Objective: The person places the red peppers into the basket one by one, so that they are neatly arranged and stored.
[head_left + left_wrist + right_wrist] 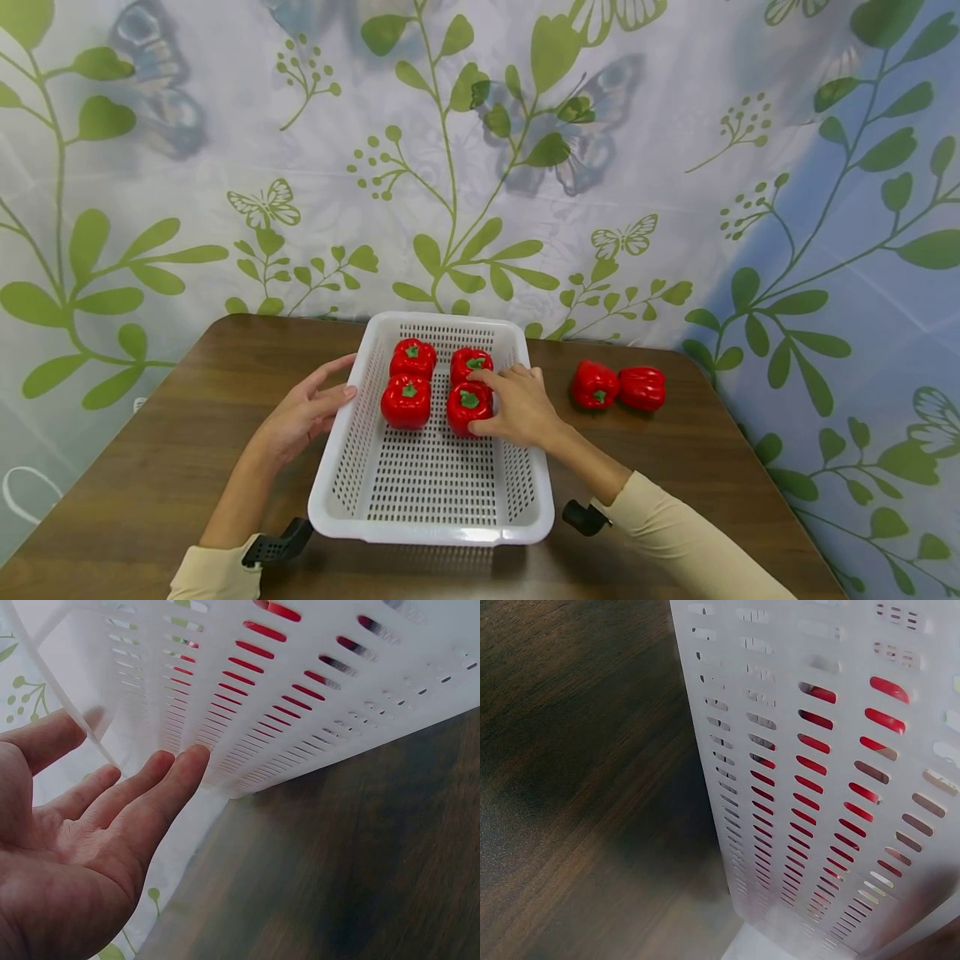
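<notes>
Four peppers in the basket [352, 467] now, packed two by two at its far end, mid-frame in the head view. Right hand [517, 408] over the basket's right wall, fingers and thumb curled round the front-right pepper [467, 407], just setting it beside the front-left pepper [406, 401]. Behind them, back-left pepper [412, 358] and back-right pepper [471, 363], all standing stem-up. Left hand [303, 414] relaxed and flat, fingers straight, fingertips [191, 761] laid against the basket's left wall, steadying it, gripping nothing. Through the slots in both wrist views, only red flashes of the peppers inside.

Step in hand, by the look of it: placing the fourth pepper, not yet let go. Two more waiting on the tabletop [172, 467], right of centre: near pepper [594, 384] and far pepper [642, 387], touching each other, well clear of the basket. Next move likely calls for loosening the fingers without tipping the row, then lifting back over the wall and out right to the near pepper. Plenty of bare basket floor toward the bottom of the frame for a third row.
</notes>
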The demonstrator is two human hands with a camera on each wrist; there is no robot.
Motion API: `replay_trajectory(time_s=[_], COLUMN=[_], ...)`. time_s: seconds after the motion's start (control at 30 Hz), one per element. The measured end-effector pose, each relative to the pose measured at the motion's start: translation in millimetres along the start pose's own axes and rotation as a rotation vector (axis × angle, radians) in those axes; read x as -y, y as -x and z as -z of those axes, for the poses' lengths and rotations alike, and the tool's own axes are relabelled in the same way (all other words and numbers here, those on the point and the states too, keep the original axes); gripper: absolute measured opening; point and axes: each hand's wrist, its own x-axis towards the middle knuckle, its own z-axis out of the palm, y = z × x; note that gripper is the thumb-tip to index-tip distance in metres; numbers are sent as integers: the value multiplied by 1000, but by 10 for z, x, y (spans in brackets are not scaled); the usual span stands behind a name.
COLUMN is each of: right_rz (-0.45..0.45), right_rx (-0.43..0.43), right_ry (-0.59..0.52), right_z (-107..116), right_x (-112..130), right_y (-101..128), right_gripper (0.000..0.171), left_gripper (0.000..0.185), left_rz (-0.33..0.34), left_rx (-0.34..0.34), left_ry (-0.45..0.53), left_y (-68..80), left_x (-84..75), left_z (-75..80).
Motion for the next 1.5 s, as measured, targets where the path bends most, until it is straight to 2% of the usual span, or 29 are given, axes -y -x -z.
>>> replay_trajectory(time_s=[0.63,1.17,1.33,1.5], right_rz=[5,-15,-20,-54], right_rx=[-10,-26,-22,-13], right_ry=[4,-70,-138,-331], right_z=[2,-5,9,102], right_x=[-8,-22,-52,-88], right_y=[4,-14,-16,-3], right_gripper=[62,67,66,64], left_gripper=[62,62,61,62], left_rz=[-9,-9,4,1], left_rx=[9,3,-1,-4], left_ry=[12,11,12,7], left_y=[-10,-8,-21,-28], left_x=[-3,-4,16,18], left_z=[1,5,10,2])
